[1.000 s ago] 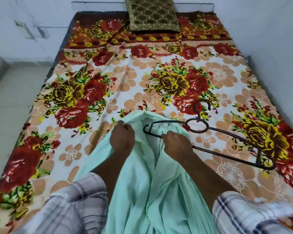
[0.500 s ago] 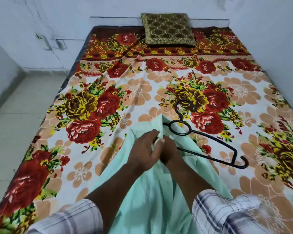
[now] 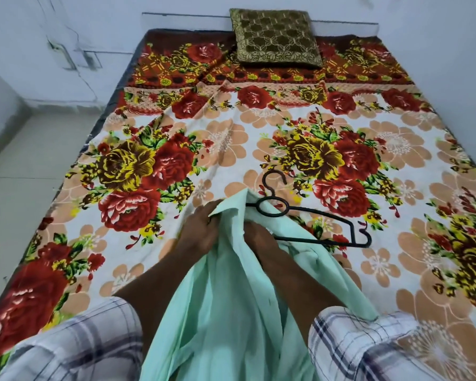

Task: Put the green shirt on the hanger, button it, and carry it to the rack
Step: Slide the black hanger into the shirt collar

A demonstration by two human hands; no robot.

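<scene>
Shirt clutched in my left hand and right hand; hanger runs from my right toward the bed's right edge.

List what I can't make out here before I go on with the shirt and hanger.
All in the head view:
- The hanger: one arm is under the shirt.
- The right hand: fingers buried in shirt folds, grip unclear.
- The buttons: hidden by the folds.
- The shirt's lower part: cut off by the bottom edge.
- The rack: out of frame.
</scene>
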